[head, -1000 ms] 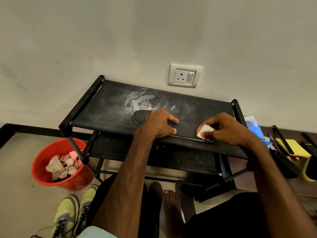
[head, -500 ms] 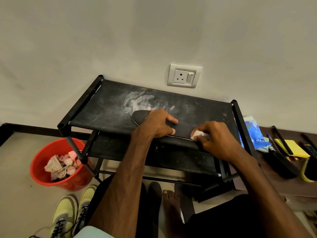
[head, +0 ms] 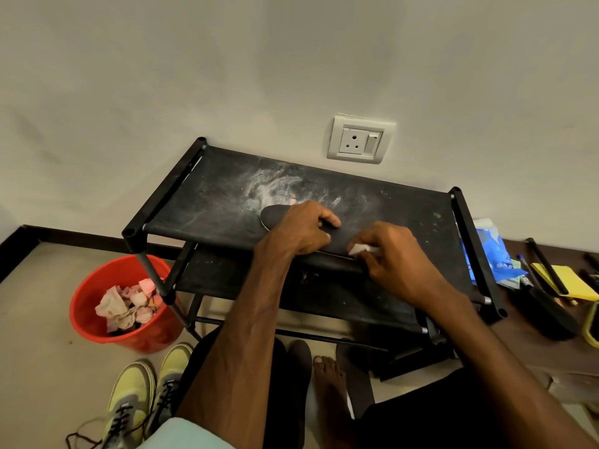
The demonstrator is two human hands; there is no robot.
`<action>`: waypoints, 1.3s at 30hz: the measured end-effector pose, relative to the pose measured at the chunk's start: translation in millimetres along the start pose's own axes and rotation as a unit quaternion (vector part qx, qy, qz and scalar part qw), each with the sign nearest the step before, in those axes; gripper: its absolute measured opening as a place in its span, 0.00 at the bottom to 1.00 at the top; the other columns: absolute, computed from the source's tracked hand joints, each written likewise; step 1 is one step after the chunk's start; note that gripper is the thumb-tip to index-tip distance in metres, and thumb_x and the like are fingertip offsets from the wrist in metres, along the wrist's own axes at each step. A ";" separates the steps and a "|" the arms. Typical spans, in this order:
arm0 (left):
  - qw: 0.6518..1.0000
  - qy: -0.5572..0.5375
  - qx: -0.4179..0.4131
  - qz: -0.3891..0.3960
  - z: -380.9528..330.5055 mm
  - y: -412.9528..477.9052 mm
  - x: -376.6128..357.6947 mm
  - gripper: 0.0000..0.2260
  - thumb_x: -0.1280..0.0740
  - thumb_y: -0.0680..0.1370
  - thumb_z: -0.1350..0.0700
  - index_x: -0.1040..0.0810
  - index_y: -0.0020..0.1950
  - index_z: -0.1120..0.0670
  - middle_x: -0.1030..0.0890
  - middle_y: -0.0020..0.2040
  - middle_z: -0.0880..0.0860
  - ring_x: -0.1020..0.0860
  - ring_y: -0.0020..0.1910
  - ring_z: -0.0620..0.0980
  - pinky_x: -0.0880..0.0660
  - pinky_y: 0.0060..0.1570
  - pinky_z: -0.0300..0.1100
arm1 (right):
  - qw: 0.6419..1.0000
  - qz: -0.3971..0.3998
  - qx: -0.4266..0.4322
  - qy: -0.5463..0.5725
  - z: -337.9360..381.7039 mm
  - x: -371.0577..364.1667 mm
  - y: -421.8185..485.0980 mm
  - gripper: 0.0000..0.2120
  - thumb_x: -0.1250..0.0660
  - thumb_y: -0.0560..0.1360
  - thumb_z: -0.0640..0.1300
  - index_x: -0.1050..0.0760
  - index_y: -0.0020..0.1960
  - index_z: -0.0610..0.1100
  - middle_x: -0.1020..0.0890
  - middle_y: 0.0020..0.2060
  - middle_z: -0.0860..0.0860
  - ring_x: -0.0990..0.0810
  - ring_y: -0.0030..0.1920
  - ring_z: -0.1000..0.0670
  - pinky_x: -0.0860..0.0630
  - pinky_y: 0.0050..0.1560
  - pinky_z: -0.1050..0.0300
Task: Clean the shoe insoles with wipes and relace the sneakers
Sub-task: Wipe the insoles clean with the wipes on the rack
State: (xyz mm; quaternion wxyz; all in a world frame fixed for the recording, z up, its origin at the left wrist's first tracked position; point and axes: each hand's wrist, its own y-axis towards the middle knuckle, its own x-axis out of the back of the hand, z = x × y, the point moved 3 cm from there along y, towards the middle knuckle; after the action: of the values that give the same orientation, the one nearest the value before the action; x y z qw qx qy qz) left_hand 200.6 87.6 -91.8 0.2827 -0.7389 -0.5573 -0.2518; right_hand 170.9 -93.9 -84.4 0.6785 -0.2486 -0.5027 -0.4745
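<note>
A dark insole lies flat on the top shelf of a black shoe rack. My left hand presses down on its middle, fingers curled over it. My right hand pinches a small white wipe against the insole's right part, just right of the left hand. Two yellow and grey sneakers with dark laces stand on the floor at the lower left. Another dark insole lies on the floor by my bare foot.
A red bucket with crumpled used wipes sits on the floor left of the rack. A blue wipes pack, pens and a yellow pad lie on a low surface at right. A wall socket is above the rack.
My right hand has slid the wipe leftward along the insole, toward my left hand. The left hand has stayed pressed on the insole.
</note>
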 end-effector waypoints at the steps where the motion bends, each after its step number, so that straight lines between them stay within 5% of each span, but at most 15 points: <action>1: 1.000 -0.005 0.004 0.000 -0.1 -0.9 1.3 0.19 0.31 0.77 0.66 0.18 0.64 0.49 0.19 0.63 0.47 0.25 0.55 0.41 0.33 0.50 0.28 | 1.000 0.020 0.005 0.009 0.5 -1.4 -2.5 0.10 0.29 0.74 0.37 0.15 0.50 0.49 0.16 0.47 0.50 0.18 0.49 0.48 0.20 0.51 0.46; 5: 1.000 -0.013 0.009 -0.011 -4.1 -5.3 4.7 0.21 0.34 0.76 0.70 0.17 0.62 0.51 0.18 0.63 0.48 0.22 0.61 0.44 0.32 0.62 0.33 | 0.996 0.062 -0.014 0.055 -2.5 2.1 13.9 0.08 0.28 0.74 0.38 0.14 0.48 0.50 0.14 0.44 0.54 0.16 0.44 0.55 0.17 0.48 0.53; 8: 0.999 -0.022 0.023 -0.009 -1.1 -5.9 4.9 0.21 0.33 0.75 0.69 0.16 0.61 0.49 0.18 0.62 0.47 0.22 0.59 0.43 0.30 0.49 0.27 | 0.992 0.069 -0.036 0.100 -6.1 10.1 29.7 0.07 0.26 0.75 0.40 0.13 0.48 0.50 0.14 0.42 0.57 0.17 0.44 0.62 0.21 0.46 0.68; 11: 0.999 -0.032 0.033 0.000 0.0 -5.5 3.9 0.21 0.31 0.74 0.69 0.16 0.61 0.47 0.18 0.60 0.46 0.23 0.57 0.41 0.32 0.43 0.26 | 0.993 0.047 -0.067 0.089 -16.6 6.1 37.7 0.07 0.28 0.76 0.40 0.13 0.48 0.51 0.13 0.45 0.55 0.18 0.45 0.59 0.24 0.46 0.70; 14: 0.999 -0.024 0.037 -0.014 -3.0 -5.7 3.5 0.22 0.31 0.74 0.69 0.17 0.63 0.48 0.19 0.56 0.46 0.24 0.54 0.42 0.32 0.41 0.26 | 0.991 -0.024 -0.103 0.078 -20.0 -4.5 39.1 0.08 0.29 0.76 0.39 0.14 0.49 0.49 0.14 0.45 0.50 0.18 0.46 0.53 0.22 0.49 0.63; 16: 0.999 -0.002 0.034 -0.030 -5.3 -5.5 2.4 0.23 0.29 0.73 0.67 0.19 0.65 0.49 0.19 0.61 0.48 0.24 0.58 0.45 0.29 0.52 0.32 | 0.990 -0.068 -0.104 0.066 -18.9 -9.2 40.4 0.07 0.29 0.76 0.39 0.14 0.50 0.47 0.14 0.46 0.49 0.17 0.48 0.49 0.21 0.54 0.54; 19: 0.990 0.102 0.065 -0.073 -2.2 -4.6 6.0 0.24 0.24 0.72 0.56 0.23 0.66 0.43 0.26 0.69 0.50 0.32 0.70 0.53 0.38 0.68 0.47 | 0.990 -0.074 -0.097 0.068 -18.8 -12.0 40.7 0.07 0.30 0.76 0.38 0.15 0.49 0.47 0.14 0.47 0.48 0.17 0.49 0.47 0.21 0.56 0.50; 26: 0.977 0.125 0.147 -0.090 3.2 -14.4 15.8 0.25 0.21 0.68 0.41 0.24 0.64 0.38 0.33 0.70 0.54 0.39 0.70 0.58 0.39 0.65 0.53 | 0.997 0.040 0.007 0.065 1.7 -8.3 20.1 0.06 0.29 0.76 0.39 0.15 0.48 0.48 0.15 0.45 0.52 0.17 0.45 0.52 0.18 0.49 0.50; 35: 0.979 0.108 0.149 -0.085 6.8 -17.7 18.1 0.25 0.22 0.68 0.39 0.24 0.64 0.37 0.33 0.70 0.52 0.40 0.71 0.56 0.39 0.66 0.55 | 0.995 -0.026 -0.079 0.051 -15.4 -10.9 56.6 0.08 0.31 0.77 0.38 0.15 0.53 0.44 0.15 0.49 0.45 0.18 0.51 0.46 0.20 0.56 0.45; 39: 0.981 0.113 0.138 -0.082 11.2 -16.3 18.5 0.25 0.23 0.69 0.39 0.24 0.64 0.36 0.32 0.70 0.52 0.40 0.71 0.57 0.39 0.66 0.55 | 0.999 0.025 -0.004 0.045 4.9 -10.8 37.4 0.08 0.30 0.77 0.38 0.15 0.53 0.45 0.15 0.49 0.48 0.18 0.49 0.49 0.19 0.53 0.49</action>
State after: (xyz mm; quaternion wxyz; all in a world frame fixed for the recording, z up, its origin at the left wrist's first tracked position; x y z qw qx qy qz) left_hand 190.2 111.6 -84.8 0.4212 -0.6114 -0.6099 -0.2770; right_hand 201.7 -69.8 -87.2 0.7112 -0.2428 -0.4630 -0.4700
